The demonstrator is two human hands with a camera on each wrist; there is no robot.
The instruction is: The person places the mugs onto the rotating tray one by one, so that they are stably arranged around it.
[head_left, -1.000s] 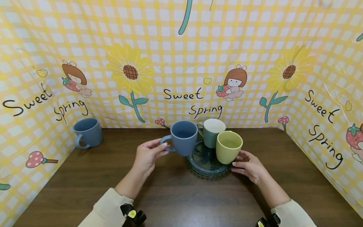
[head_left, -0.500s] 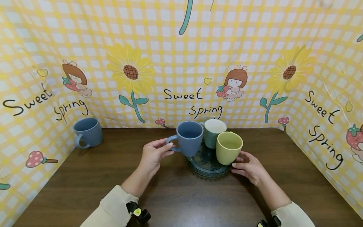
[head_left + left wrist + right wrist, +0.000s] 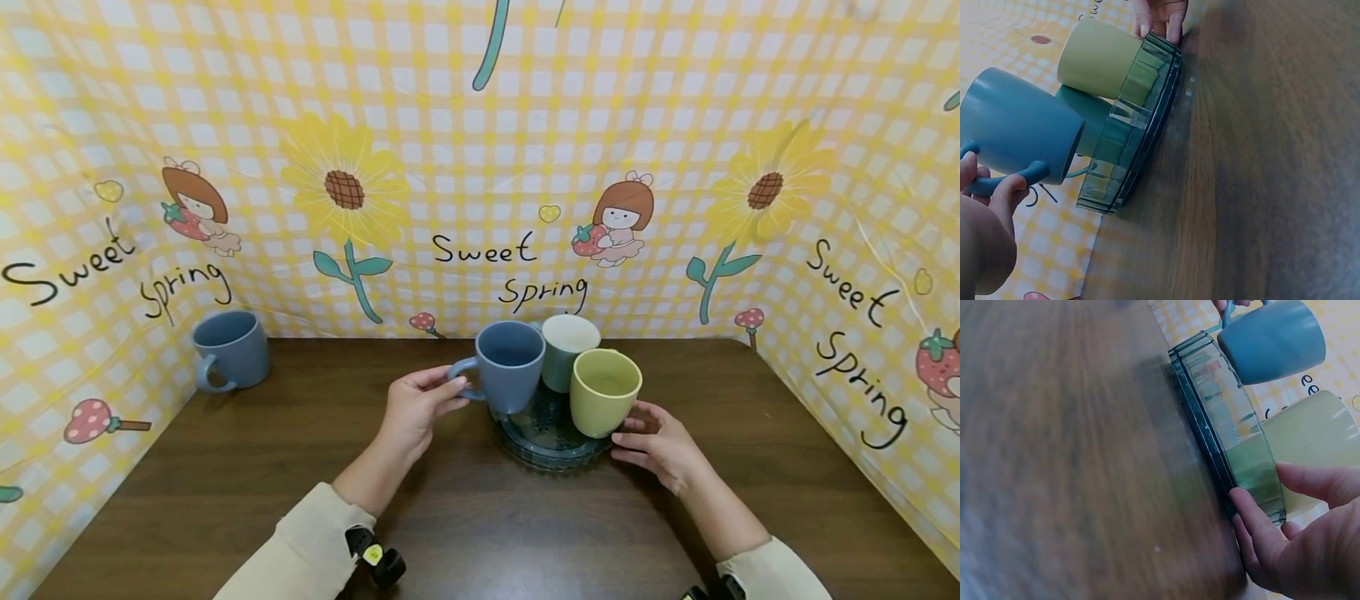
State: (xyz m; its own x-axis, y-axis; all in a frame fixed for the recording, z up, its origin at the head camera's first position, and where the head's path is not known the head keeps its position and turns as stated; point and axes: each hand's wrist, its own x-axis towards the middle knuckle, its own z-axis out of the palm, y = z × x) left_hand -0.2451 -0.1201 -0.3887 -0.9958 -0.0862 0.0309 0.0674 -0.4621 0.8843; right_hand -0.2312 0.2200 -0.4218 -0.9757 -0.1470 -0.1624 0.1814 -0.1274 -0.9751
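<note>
My left hand (image 3: pixel 416 412) pinches the handle of a blue mug (image 3: pixel 510 371), which hangs upright over the left part of a round, dark-tinted glass tray (image 3: pixel 551 454). In the left wrist view the mug's base (image 3: pixel 1072 150) sits just above the tray's ribbed rim. At the tray's right side, my right hand (image 3: pixel 660 442) holds the edge, its fingers (image 3: pixel 1254 515) against the glass wall beside a yellow mug (image 3: pixel 606 396). That mug and a green mug (image 3: pixel 558 362) with a pale inside stand on the tray. The blue mug hides part of the green one.
Another blue mug (image 3: pixel 231 350) stands at the back left of the brown wooden table (image 3: pixel 480 533), its handle toward the front. A yellow checked cloth (image 3: pixel 480 167) with printed flowers and lettering encloses the back and both sides.
My left hand has moved right with the blue mug, bringing it further over the tray and in front of the green mug's handle. My right hand has stayed at the tray's edge.
</note>
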